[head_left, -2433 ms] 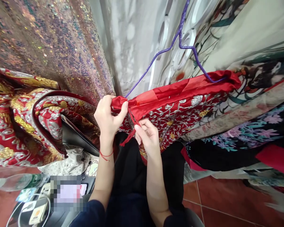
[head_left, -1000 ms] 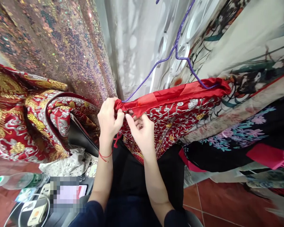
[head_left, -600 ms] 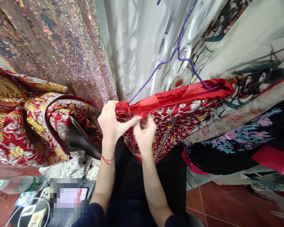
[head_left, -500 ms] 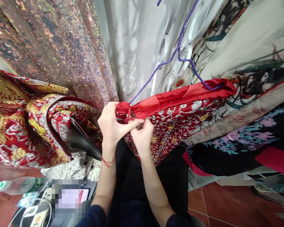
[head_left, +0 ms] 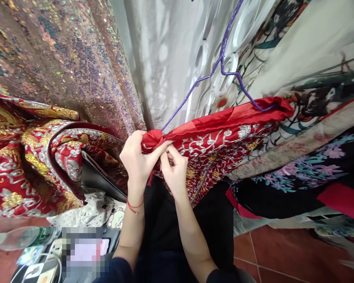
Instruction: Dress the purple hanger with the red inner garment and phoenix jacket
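Working at the left end of a red satin band (head_left: 215,118), we have the left hand (head_left: 137,159) closed on it, fingers behind the edge and thumb stretched across the front. Our right hand (head_left: 174,169) sits just beside, fingers curled in, thumb and fingertips drawn together at the left thumb's tip; we cannot tell whether a thin red cord (head_left: 150,179), whose end dangles below, is between them.

The band edges a dark red garment (head_left: 221,157), embroidered silver and gold, hung in front of us from a purple wire hanger (head_left: 199,80). The hanger's left arm meets the band near our left hand; its right arm enters near the far end.

Room on the left is tight: shimmering sequinned fabric (head_left: 70,59) and a bunched red-and-gold embroidered garment (head_left: 14,169) crowd that side. Black floral fabric (head_left: 297,173) bounds the right, reddish floor tiles (head_left: 283,247) showing below it. Between our forearms lies black cloth (head_left: 159,224).
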A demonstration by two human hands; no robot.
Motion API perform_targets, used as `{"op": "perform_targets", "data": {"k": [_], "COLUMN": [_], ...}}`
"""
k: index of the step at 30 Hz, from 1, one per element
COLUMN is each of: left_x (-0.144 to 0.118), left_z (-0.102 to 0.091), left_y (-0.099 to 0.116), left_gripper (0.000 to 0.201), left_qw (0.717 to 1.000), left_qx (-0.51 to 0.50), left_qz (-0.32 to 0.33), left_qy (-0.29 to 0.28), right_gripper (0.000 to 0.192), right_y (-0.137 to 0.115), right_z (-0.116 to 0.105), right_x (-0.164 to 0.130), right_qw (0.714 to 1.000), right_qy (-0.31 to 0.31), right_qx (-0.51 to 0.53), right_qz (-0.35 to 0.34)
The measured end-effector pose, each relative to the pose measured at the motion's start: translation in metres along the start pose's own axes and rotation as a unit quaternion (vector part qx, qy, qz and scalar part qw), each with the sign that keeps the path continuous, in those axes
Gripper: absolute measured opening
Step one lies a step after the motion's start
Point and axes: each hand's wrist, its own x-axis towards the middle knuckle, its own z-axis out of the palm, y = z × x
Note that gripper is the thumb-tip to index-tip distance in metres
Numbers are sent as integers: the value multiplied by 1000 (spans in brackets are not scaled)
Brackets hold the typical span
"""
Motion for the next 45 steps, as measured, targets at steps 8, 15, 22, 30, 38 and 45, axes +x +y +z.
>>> {"op": "perform_targets", "data": {"k": [8,15,22,30,38,45], "left_x": [-4,4,9,13,15,13], "left_z": [0,9,12,8,4,8], "left_y": [5,4,1,0,-21,-30], "left_gripper": [41,47,47,39,9,27], "left_qw": [1000,998,998,999,999,983], "left_qx": [1,-24,-26,-9,-29,-180], "left_qz": [-12,-52,-60,-32,34,30], "left_qy": [4,26,21,31,19,33], "right_gripper": [39,45,50,44,32,38], "right_y": [-6,-6,80,110,4,-24], "right_z": [-2,-1,4,-15,-104,-184], "right_x": [0,1,-58,-56,-14,79], "right_qw": [995,976,987,971,976,814], "right_qy": [-11,-50,-10,-123,185,284], "right_qx": [87,170,10,-13,-116,-463], "right_qz": [57,125,158,203,-25,-207]}}
